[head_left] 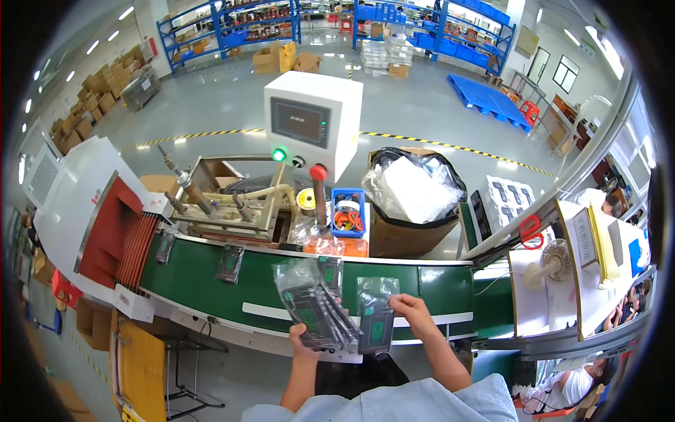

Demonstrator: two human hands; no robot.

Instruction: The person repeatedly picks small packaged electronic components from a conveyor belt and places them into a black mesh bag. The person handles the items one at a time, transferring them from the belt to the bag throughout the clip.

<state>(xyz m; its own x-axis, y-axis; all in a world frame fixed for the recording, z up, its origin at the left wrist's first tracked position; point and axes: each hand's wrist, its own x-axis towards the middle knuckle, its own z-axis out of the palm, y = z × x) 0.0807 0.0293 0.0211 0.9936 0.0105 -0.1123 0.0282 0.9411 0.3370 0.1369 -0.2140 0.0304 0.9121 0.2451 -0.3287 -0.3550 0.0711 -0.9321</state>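
Observation:
My left hand (307, 339) grips a fanned stack of clear plastic bags (314, 302) holding dark flat items, above the near edge of the green conveyor belt (197, 278). My right hand (411, 313) pinches the top corner of one more bagged dark item (376, 325), held upright just right of the stack. Two other bagged items lie on the belt: one (230, 264) left of the stack and another (166, 247) near the tunnel mouth.
A white tunnel machine with red curtain strips (105, 225) covers the belt's left end. Behind the belt stand a white control box with screen (313, 123), a blue bin (347, 211), a lined cardboard box of white bags (415, 197), and a small fan (552, 260) at right.

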